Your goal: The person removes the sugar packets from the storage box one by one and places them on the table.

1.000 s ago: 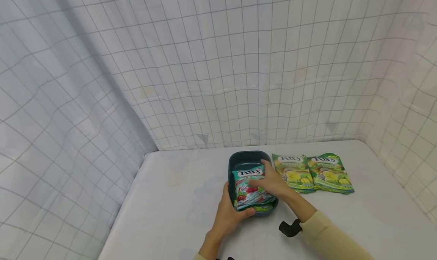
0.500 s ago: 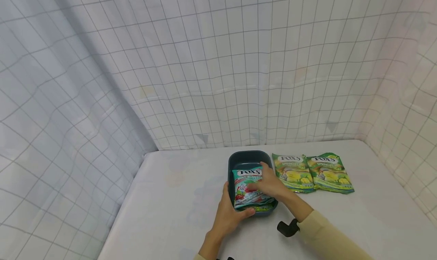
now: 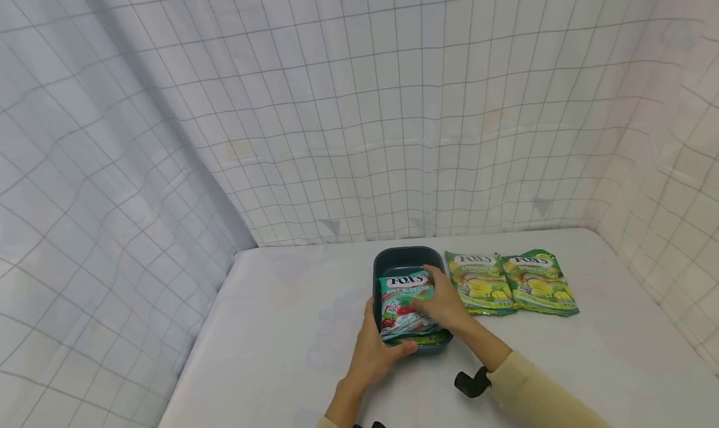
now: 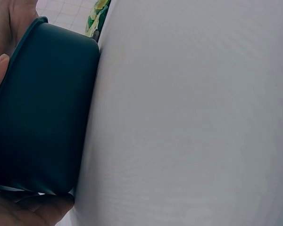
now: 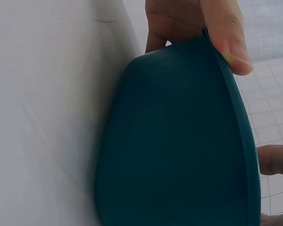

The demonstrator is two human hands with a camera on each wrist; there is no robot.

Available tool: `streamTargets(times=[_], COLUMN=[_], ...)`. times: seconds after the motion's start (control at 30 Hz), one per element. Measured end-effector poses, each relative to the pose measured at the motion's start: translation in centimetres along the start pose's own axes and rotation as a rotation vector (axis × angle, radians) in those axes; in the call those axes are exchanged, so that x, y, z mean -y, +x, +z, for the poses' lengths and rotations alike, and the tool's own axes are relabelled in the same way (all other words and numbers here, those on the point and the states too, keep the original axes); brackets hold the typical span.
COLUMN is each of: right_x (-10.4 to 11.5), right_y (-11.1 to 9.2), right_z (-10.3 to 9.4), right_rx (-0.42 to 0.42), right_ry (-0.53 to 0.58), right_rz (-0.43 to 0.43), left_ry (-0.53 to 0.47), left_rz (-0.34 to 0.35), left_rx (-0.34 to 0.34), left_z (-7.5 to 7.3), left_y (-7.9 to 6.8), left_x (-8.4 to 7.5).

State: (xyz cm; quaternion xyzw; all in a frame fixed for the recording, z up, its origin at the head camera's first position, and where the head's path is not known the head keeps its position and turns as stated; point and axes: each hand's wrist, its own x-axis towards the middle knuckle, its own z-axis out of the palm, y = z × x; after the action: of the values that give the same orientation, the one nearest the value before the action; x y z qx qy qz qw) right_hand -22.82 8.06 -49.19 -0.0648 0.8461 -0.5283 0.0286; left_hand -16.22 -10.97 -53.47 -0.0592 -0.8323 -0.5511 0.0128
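In the head view, a dark teal plastic bin (image 3: 409, 249) stands on the white table. My left hand (image 3: 375, 350) grips its near left corner, with the thumb at the near rim and the fingers along the left wall. Inside lies a turquoise Fox's Mint Blossom candy bag (image 3: 400, 316), over a green packet (image 3: 429, 339) that shows only at the near end. My right hand (image 3: 448, 304) holds the turquoise bag by its right part, thumb on top; its other fingers are partly hidden. Both wrist views show the bin's outer wall (image 4: 47, 108).
Right of the bin, two green-yellow Fox's candy bags (image 3: 482, 284) (image 3: 539, 283) lie side by side, their edges touching or overlapping. A white grid-patterned curtain (image 3: 337, 135) encloses the table (image 3: 269, 353) at the back and sides.
The turquoise bag has shifted slightly toward the bin's far end with my right hand, uncovering a little more of the green packet. My left hand keeps its grip on the bin.
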Motion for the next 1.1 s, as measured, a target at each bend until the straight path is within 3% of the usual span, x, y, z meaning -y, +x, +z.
streamTargets(times=[0.3, 0.53, 0.83, 1.1], right_x=[0.08, 0.40, 0.06, 0.17], right_y=[0.25, -0.03, 0.19, 0.47], right_z=[-0.03, 0.00, 0.20, 0.09], right_rx=[-0.014, 0.031, 0.062, 0.119], right_ry=[0.008, -0.021, 0.069, 0.143], right_rz=[0.005, 0.094, 0.115, 0.139], left_ry=[-0.007, -0.046, -0.031, -0.029], left_rz=[-0.007, 0.001, -0.034, -0.002], left_rx=[-0.003, 0.013, 0.005, 0.005], left_z=[-0.12, -0.12, 0.06, 0.03], left_y=[-0.08, -0.07, -0.02, -0.15], left_x=[-0.21, -0.12, -0.08, -0.09])
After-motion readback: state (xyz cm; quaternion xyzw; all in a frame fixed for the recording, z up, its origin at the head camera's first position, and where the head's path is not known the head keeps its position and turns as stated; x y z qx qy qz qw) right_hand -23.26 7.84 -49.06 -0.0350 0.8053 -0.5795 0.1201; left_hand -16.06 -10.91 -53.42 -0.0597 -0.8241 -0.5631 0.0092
